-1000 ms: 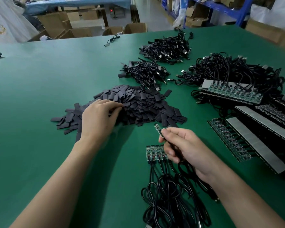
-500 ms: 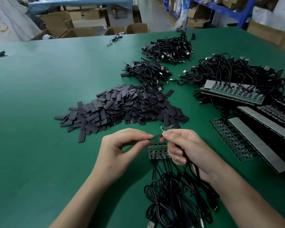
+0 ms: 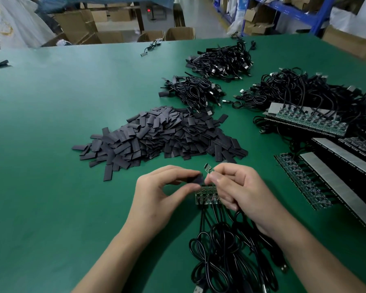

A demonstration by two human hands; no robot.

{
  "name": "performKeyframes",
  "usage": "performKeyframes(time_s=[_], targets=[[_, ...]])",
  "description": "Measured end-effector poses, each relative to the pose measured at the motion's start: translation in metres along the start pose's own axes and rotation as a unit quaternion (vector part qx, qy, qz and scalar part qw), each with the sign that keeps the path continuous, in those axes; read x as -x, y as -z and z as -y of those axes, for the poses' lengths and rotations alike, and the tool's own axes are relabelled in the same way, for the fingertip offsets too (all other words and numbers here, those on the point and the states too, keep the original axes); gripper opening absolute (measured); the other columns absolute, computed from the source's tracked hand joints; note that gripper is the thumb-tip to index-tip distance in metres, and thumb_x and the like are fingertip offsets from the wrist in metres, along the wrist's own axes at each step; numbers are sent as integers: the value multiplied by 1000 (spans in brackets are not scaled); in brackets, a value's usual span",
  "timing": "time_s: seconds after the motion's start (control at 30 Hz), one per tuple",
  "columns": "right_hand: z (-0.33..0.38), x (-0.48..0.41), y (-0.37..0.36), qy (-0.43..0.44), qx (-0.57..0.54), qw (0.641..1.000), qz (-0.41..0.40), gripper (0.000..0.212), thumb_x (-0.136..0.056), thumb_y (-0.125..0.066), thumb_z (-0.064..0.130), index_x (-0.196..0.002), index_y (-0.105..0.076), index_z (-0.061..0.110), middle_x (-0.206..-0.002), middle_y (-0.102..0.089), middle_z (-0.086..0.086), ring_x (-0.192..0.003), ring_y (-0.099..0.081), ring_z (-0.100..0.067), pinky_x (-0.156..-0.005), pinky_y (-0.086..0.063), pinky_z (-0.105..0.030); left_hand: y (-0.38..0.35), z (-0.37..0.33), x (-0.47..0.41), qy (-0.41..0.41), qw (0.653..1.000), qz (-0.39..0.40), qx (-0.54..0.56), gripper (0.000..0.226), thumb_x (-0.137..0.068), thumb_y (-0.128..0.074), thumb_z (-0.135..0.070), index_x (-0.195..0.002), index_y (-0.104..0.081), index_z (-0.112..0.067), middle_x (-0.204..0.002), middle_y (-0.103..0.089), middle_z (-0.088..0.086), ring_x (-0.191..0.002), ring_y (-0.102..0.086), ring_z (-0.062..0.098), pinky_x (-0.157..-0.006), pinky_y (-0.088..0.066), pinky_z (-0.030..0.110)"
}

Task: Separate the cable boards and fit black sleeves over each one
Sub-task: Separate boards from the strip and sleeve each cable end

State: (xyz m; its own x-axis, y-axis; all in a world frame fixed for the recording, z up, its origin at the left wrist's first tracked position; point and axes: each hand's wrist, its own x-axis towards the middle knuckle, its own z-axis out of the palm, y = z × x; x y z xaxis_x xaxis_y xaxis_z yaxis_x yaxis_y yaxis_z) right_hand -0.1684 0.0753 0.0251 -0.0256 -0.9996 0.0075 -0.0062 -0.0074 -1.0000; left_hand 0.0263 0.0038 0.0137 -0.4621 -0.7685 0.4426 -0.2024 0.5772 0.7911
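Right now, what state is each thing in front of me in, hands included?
Left hand, pinches a black sleeve.
Right hand, pinches a single board.
Single board, separated, bare, no sleeve on it yet.
Strip of boards, joined, lying flat, cables attached.
Sleeve pile, loose heap.
Board panels, whole, overlapping at the right.
Cable bundles, tangled heaps at the far side.
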Motion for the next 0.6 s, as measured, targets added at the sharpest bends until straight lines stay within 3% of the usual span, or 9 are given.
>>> performKeyframes(time_s=[0.2, 0.4, 0.6], targets=[[0, -1, 2, -22, -15, 1000, 2, 20, -97, -65, 29, -84, -72, 15, -54, -40, 8, -45, -31, -7, -45, -30, -18, 1, 3, 1, 24, 999, -6, 21, 22, -82, -82, -30, -102, -77, -37, -99, -76, -20, -95, -73, 8, -85, -57, 25], [-3, -2, 1, -31, -20, 999, 32, 12, -97, -69, 27, -87, -77, 27, -53, -48, 14, -41, -31, -4, -44, -28, -15, -3, 4, 3, 3, 1000, 21, 20, 21, -83, -82, -29, -104, -80, -26, -101, -76, -18, -97, -72, 11, -84, -56, 27], [-4, -3, 2, -51, -56, 996, 40, 7, -91, -72, 29, -90, -79, 26, -54, -48, 12, -40, -30, -4, -43, -27, -15, -3, 5, 3, -1, 999, 28, 26, 23, -82, -83, -28, -105, -80, -25, -102, -76, -18, -97, -73, 11, -84, -57, 31]])
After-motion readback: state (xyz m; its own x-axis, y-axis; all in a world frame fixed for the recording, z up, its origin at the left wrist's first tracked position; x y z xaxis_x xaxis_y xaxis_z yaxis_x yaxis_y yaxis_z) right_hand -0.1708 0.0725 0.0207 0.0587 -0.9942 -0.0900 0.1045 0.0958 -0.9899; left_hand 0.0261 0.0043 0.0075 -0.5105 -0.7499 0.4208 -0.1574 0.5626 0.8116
